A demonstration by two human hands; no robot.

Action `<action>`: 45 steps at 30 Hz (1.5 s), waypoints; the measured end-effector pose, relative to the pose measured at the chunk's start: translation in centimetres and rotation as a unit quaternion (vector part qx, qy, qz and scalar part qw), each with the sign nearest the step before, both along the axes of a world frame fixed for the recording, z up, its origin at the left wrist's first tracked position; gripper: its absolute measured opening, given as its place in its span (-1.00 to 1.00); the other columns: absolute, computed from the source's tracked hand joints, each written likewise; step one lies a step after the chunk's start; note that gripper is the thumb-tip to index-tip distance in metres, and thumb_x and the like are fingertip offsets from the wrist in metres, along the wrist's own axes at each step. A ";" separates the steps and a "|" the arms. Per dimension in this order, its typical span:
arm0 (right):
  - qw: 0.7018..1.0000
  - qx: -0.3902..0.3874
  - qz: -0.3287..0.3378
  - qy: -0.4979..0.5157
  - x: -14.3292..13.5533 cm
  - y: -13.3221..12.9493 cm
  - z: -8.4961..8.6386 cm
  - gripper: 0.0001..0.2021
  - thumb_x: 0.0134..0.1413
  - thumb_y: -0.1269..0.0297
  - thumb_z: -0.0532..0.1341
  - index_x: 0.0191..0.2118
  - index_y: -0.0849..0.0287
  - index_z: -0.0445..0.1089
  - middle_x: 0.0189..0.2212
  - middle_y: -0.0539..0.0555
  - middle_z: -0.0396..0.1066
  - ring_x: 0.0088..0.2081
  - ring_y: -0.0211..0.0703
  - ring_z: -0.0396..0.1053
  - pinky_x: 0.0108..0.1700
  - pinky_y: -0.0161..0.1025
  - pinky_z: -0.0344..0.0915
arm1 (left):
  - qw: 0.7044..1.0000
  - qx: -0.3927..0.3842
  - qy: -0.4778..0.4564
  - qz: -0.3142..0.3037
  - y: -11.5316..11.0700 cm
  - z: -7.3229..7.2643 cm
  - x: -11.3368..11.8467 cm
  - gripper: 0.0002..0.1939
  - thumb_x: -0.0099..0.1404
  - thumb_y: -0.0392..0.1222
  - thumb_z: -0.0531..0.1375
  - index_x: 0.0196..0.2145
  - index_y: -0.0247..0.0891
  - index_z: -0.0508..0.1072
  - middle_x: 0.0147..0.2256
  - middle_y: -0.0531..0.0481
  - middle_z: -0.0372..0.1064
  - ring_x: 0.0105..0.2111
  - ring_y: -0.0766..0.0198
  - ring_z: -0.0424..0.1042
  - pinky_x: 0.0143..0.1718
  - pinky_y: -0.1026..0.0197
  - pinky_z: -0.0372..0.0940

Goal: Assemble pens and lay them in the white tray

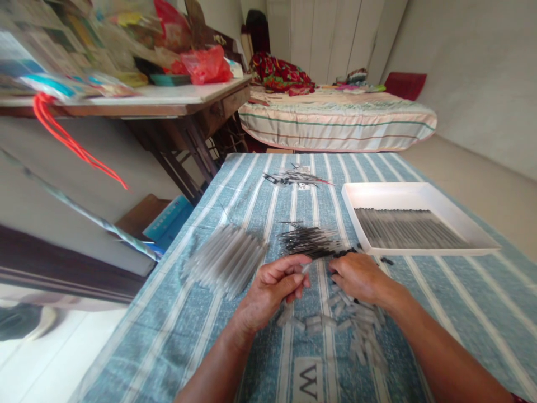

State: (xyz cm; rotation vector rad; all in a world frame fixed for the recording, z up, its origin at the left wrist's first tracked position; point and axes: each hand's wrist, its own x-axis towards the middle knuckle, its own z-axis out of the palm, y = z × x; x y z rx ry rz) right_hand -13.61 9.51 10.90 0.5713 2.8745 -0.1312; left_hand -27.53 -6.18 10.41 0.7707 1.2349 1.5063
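Note:
My left hand (pixel 282 282) is closed in a pinch on a small whitish translucent piece (pixel 305 269), a short tube by its look. Just to the right, my right hand (pixel 356 275) reaches down with curled fingers among small black plugs (pixel 344 253); whatever its fingertips grip is hidden. Left of my hands lies a stack of translucent grey pen barrels (pixel 230 257). Beyond my fingers, thin dark pen refills (pixel 308 240) are heaped. Short translucent sleeves (pixel 364 330) are scattered on the cloth below my right hand.
A white tray (pixel 394 193) at the right holds a row of dark-tipped grey tubes (pixel 411 228). More thin black pieces (pixel 293 178) lie farther back on the striped tablecloth (pixel 251 369). A cluttered desk (pixel 168 101) stands at the left, a bed (pixel 335 120) behind.

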 end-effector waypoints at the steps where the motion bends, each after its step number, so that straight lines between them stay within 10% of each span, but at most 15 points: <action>1: 1.000 -0.001 -0.004 0.004 0.0 0.0 0.0 -0.83 0.06 0.31 0.12 -0.34 0.20 0.46 -0.38 0.21 0.51 -0.31 0.02 0.46 -0.38 -0.26 0.15 | 1.000 -0.001 0.003 -0.003 0.0 0.0 0.0 -0.72 0.19 -0.21 0.20 -0.12 -0.23 0.46 -0.45 0.02 0.40 -0.58 0.44 0.25 -0.61 0.38 0.07; 11: 0.981 -0.135 -0.032 0.136 0.2 0.3 0.1 -0.84 0.03 0.37 0.12 -0.45 0.16 0.45 -0.57 0.00 0.43 -0.47 -0.22 0.36 -0.43 -0.34 0.10 | 1.000 -0.016 0.007 -0.016 0.0 -0.2 -0.1 -0.73 0.19 -0.18 0.20 -0.13 -0.24 0.45 -0.45 0.02 0.38 -0.58 0.44 0.24 -0.60 0.37 0.06; 19: 0.769 -0.529 -0.091 0.348 0.6 0.2 -1.0 -0.85 -0.10 0.25 0.30 -0.45 0.23 0.40 -0.59 -0.03 0.41 -0.54 -0.29 0.36 -0.46 -0.36 0.27 | 0.998 -0.033 0.019 -0.042 0.1 0.0 0.1 -0.73 0.19 -0.19 0.19 -0.14 -0.26 0.46 -0.47 0.01 0.37 -0.57 0.42 0.26 -0.62 0.38 0.05; 26: 0.709 -0.582 -0.055 0.395 0.5 0.1 -1.0 -0.87 -0.15 0.31 0.36 -0.42 0.23 0.47 -0.53 -0.02 0.40 -0.52 -0.31 0.39 -0.46 -0.37 0.32 | 0.998 -0.041 0.023 -0.036 0.1 0.2 0.4 -0.72 0.17 -0.19 0.21 -0.14 -0.24 0.48 -0.49 0.03 0.37 -0.58 0.42 0.25 -0.62 0.37 0.03; 45: 0.714 -0.563 -0.034 0.414 0.0 -0.8 -1.6 -0.90 -0.09 0.30 0.33 -0.40 0.20 0.49 -0.51 0.01 0.43 -0.53 -0.28 0.42 -0.48 -0.38 0.40 | 0.997 -0.039 0.039 -0.050 0.2 0.1 0.5 -0.70 0.17 -0.18 0.21 -0.12 -0.29 0.45 -0.49 0.05 0.37 -0.58 0.44 0.24 -0.60 0.37 0.06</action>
